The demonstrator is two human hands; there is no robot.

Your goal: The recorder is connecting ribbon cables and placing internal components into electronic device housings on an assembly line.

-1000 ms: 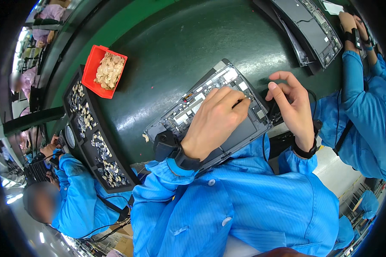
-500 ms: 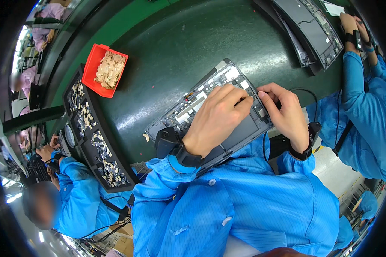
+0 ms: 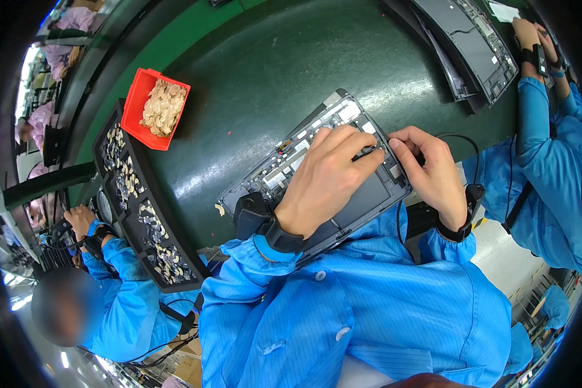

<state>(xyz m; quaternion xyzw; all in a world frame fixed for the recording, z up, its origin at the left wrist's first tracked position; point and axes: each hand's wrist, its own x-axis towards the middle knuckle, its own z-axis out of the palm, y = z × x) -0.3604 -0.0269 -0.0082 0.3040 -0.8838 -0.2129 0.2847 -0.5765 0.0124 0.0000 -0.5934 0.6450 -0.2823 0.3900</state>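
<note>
An opened laptop base (image 3: 368, 202) lies tilted on the green table in front of me, its circuit board and flat dark panels exposed. Over the board reaches my left hand (image 3: 326, 178), fingers curled and thumb and forefinger close together near the upper right part. What lies between those fingertips is too small to make out. At the right edge of the base, my right hand (image 3: 430, 168) pinches the rim with thumb and forefinger, the other fingers folded in. Both wrists wear black bands.
A red bin (image 3: 130, 119) of thin tan pieces stands at the left, beside a black compartment tray (image 3: 168, 226) of small parts. More opened laptop bases (image 3: 469, 48) lie at the far right. Co-workers in blue sit on both sides. One loose tan piece (image 3: 220, 209) lies nearby.
My left hand's thumb and fingertips have shifted slightly over the board. My right hand stays at the rim. At the left, the co-worker's hands and head have moved.
</note>
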